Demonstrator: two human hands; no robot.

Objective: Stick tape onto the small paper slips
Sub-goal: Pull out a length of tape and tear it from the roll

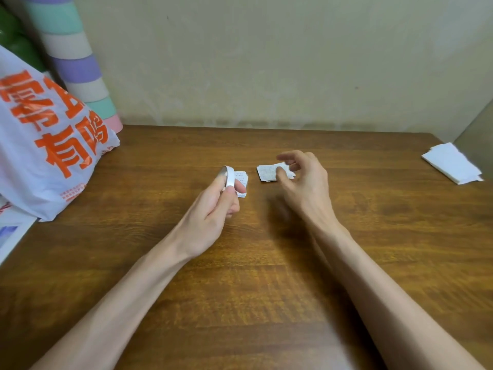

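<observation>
Two small piles of paper slips lie mid-desk (240, 289): the left pile (242, 182) and, just beside it, the right pile (268, 174). Your left hand (213, 209) holds a white tape roll (229, 177) over the left pile, grip pinching the roll. Your right hand (306, 182) has its grip pinching the right pile's edge. Folded white paper (450, 162) lies far right, and a printed plastic bag (48, 145) stands at the left.

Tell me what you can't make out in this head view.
Head view:
Print on the right slips: too small.
Left slip stack: partly behind tape roll and left hand.
Right hand grip on the slips: blurred, unclear.
Plastic bag: cut by left edge.
</observation>
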